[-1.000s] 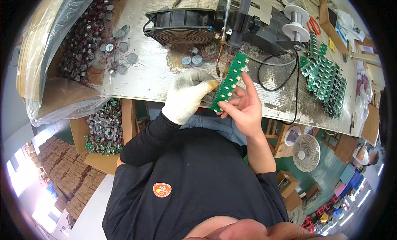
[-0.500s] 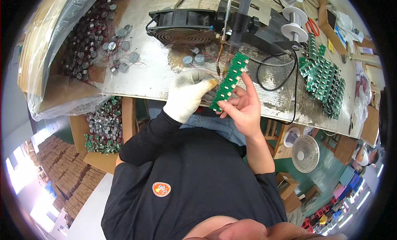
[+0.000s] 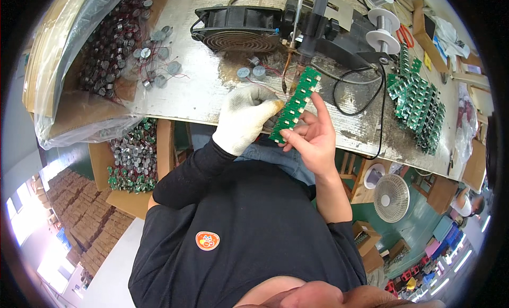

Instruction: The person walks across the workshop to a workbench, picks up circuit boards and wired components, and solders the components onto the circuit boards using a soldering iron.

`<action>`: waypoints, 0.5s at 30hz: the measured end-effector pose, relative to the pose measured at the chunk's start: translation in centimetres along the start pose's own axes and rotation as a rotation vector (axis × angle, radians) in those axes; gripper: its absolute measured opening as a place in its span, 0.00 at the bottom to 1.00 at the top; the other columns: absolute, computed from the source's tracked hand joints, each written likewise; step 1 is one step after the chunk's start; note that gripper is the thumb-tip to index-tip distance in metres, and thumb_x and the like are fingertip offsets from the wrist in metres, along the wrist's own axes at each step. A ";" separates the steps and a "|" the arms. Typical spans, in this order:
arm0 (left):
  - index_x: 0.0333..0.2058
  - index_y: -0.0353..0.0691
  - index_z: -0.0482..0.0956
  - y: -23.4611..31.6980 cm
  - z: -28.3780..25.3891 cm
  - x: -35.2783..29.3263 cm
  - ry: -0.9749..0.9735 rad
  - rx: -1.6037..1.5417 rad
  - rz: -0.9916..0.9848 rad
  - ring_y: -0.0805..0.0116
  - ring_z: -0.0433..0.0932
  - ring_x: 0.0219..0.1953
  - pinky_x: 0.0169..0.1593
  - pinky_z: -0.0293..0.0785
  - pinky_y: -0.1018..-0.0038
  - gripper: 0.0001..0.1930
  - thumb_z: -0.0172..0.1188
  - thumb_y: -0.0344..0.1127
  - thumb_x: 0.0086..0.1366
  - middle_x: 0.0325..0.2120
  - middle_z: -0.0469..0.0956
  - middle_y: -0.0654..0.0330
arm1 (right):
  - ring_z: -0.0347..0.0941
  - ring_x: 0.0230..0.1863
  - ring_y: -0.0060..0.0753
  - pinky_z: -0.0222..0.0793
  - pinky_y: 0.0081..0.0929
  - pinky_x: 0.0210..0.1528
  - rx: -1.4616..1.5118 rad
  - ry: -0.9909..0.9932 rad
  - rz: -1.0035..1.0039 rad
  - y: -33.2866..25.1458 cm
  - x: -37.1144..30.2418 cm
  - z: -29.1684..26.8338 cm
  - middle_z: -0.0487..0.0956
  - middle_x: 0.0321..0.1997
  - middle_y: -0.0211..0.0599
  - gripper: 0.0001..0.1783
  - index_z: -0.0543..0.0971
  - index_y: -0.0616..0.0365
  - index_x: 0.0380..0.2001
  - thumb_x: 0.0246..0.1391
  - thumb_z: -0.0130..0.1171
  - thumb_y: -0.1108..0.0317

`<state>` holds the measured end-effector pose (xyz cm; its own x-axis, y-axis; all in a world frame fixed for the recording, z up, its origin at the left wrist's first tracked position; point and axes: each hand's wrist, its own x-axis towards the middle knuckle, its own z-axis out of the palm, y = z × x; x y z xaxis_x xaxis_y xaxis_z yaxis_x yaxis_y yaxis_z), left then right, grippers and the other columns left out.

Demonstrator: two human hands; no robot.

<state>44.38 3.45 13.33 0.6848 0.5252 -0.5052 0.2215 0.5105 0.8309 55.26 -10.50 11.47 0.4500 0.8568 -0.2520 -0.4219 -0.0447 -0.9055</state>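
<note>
1. The bare right hand (image 3: 313, 135) holds the green board strip (image 3: 298, 104) by its near end, thumb on top and fingers beneath; the strip slants over the near edge of the bench (image 3: 196, 102)
2. The gloved left hand (image 3: 238, 117) is curled narrow, thumb tip close by the strip's left edge; I cannot tell whether it touches the strip or pinches anything
3. A thin brown-tipped rod (image 3: 286, 75) points down just left of the strip's far end, with two grey discs (image 3: 259, 71) farther left
4. Work looks partway along: the strip is in one piece, and many boards (image 3: 416, 104) lie piled at right, seemingly waiting
5. Loose discs with red wires (image 3: 103, 64) heap at far left; the near-left carton (image 3: 98, 162) holds discs mixed with green pieces (image 3: 130, 183), which seem further along
6. The shirt's round orange-red badge (image 3: 207, 241) carries lettering too small to read; no other writing is legible
</note>
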 end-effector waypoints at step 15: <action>0.32 0.29 0.79 0.0 0.5 0.1 0.059 -0.004 0.064 0.79 0.74 0.24 0.26 0.70 0.80 0.09 0.59 0.31 0.58 0.24 0.79 0.61 | 0.78 0.27 0.30 0.73 0.18 0.24 0.011 0.001 -0.020 -0.4 0.1 0.0 0.73 0.41 0.47 0.47 0.47 0.57 0.67 0.47 0.59 0.85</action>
<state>44.82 3.16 13.41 0.6553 0.5963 -0.4638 0.1753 0.4771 0.8612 55.44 -10.40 11.79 0.4590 0.8570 -0.2344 -0.4215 -0.0222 -0.9066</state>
